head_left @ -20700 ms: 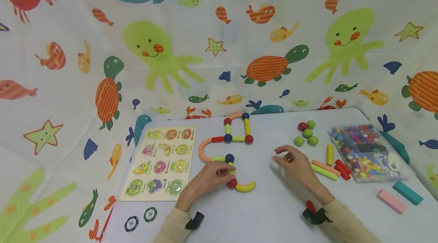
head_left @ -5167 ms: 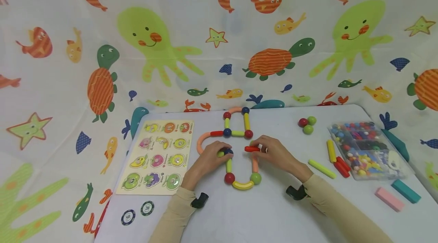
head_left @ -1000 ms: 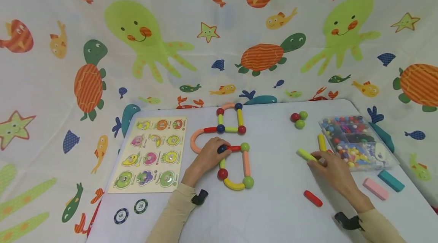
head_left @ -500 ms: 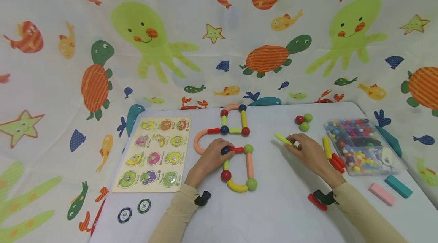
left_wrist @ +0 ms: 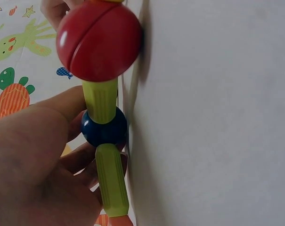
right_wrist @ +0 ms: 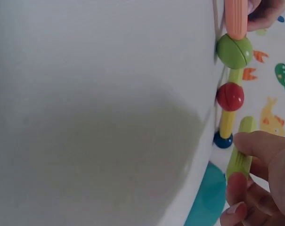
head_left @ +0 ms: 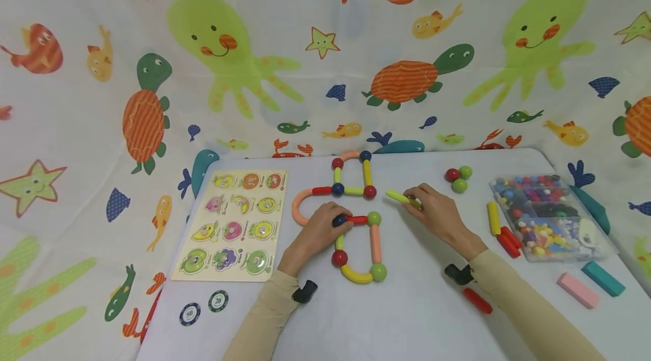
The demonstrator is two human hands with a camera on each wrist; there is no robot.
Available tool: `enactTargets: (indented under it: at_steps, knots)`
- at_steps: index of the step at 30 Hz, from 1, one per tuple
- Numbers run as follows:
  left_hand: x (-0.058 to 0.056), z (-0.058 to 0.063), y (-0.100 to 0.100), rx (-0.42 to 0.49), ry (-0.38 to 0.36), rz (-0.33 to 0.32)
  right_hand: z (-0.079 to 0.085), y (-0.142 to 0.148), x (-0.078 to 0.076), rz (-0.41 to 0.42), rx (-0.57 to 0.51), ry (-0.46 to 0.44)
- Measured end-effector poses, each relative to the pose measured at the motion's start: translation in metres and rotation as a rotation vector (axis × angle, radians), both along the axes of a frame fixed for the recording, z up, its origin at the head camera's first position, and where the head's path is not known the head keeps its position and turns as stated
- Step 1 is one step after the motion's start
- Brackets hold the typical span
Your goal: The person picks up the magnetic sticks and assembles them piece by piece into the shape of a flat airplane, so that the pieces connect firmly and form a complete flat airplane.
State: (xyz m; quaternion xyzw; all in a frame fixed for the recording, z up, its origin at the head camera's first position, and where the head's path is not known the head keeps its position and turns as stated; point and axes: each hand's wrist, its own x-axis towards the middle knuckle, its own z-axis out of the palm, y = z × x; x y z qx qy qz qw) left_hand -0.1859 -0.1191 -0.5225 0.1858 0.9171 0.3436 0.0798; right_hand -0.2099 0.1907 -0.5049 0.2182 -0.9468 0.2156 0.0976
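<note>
My left hand [head_left: 316,232] holds the dark blue ball [head_left: 339,220] at a joint of a ball-and-rod toy shape lying on the table; in the left wrist view the fingers lie around the blue ball [left_wrist: 103,128]. From that joint a red rod [head_left: 358,220] runs to a green ball [head_left: 373,218], then a peach rod [head_left: 376,242] leads down to another green ball [head_left: 378,272]. A curved yellow rod [head_left: 356,275] and a red ball [head_left: 339,258] close the lower loop. My right hand [head_left: 438,215] pinches a lime-green rod [head_left: 402,198] above the table, right of the shape.
At right lie loose balls [head_left: 459,185], a yellow rod [head_left: 493,218], red rods [head_left: 508,243], a bead box [head_left: 554,217] and pink and teal blocks [head_left: 578,290]. One red rod [head_left: 477,300] is near the right sleeve. Left are a fruit puzzle board [head_left: 231,276] and two chips [head_left: 218,300].
My right hand has picked up the lime-green rod from the right and carried it left towards the shape. Earlier, the red rod, peach rod and green balls joined the lower loop. My left hand stays.
</note>
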Motion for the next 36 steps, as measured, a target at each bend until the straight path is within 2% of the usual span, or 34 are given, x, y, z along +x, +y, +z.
enactTargets:
  at_steps: [8,21,29,36]
  knots:
    - [-0.001,0.000,0.000,0.002,0.021,-0.005,-0.004,-0.011,-0.006,-0.007,0.000,-0.051]
    - [0.000,0.003,0.000,0.012,0.007,-0.007,-0.011,-0.022,-0.014,-0.017,0.001,-0.099]
    - [0.001,0.003,0.002,0.014,0.000,-0.001,-0.010,-0.017,-0.009,-0.064,-0.025,-0.152]
    - [0.000,0.001,0.001,0.007,0.014,0.002,-0.006,0.004,0.003,-0.159,-0.064,-0.217]
